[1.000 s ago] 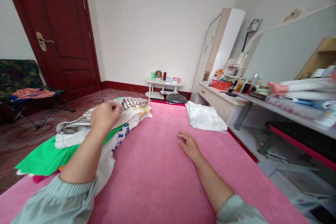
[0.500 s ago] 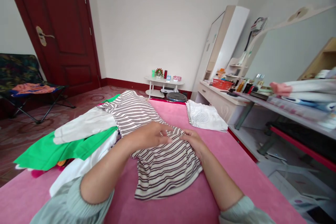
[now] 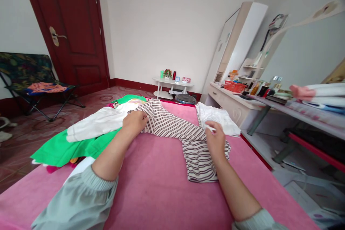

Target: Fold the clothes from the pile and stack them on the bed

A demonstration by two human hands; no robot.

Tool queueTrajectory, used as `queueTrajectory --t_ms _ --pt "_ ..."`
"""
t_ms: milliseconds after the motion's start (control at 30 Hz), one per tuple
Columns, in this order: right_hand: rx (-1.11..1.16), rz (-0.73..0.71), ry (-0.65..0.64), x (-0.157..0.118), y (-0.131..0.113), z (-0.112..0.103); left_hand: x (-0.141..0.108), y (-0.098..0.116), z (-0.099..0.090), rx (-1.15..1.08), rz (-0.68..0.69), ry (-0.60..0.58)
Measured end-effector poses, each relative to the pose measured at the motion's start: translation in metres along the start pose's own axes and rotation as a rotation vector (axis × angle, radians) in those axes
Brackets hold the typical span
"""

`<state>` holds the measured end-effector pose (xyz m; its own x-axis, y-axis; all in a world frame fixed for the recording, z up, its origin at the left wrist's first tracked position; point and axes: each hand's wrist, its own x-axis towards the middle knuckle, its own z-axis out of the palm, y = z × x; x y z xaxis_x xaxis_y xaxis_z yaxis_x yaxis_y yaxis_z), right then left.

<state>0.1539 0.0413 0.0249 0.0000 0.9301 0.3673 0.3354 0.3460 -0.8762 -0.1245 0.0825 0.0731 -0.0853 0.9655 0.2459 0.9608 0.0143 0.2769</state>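
A white shirt with dark stripes [image 3: 171, 124] lies stretched sideways across the pink bed cover [image 3: 159, 179]. At its left part, my left hand [image 3: 135, 121] is closed with curled fingers on the striped cloth. My right hand [image 3: 216, 139] pinches the shirt near its right end, where a sleeve-like part hangs toward me. A bit of white shows between the right fingertips. Part of the shirt is hidden behind the right hand and wrist.
On the left lie a white garment [image 3: 94, 124] and a green garment [image 3: 58, 149], heaped. Folded white clothing [image 3: 225, 120] rests at the bed's far right corner. A dresser [image 3: 231, 100] stands right, a folding chair [image 3: 29, 75] left, a small white table [image 3: 172, 81] beyond.
My hands have moved apart, the left one away to the left and the right one to the right. The striped shirt is now stretched out sideways between them. The view has turned slightly left.
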Motion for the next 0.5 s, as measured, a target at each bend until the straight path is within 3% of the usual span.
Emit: queueTrajectory --t_ms 100,233,367,500 --pt "-0.099 -0.095 -0.037 -0.005 -0.004 0.026 -0.002 0.0 0.005 0.014 -0.05 0.114" --pt "-0.149 -0.152 -0.082 -0.007 -0.002 0.037 0.002 -0.013 0.009 0.039 -0.125 0.284" --pt "-0.041 -0.075 -0.137 -0.006 0.001 0.04 0.01 -0.016 0.011 -0.062 -0.09 0.186" --pt "-0.005 -0.087 -0.164 -0.011 -0.002 0.047 -0.007 0.027 0.011 -0.566 0.176 0.108"
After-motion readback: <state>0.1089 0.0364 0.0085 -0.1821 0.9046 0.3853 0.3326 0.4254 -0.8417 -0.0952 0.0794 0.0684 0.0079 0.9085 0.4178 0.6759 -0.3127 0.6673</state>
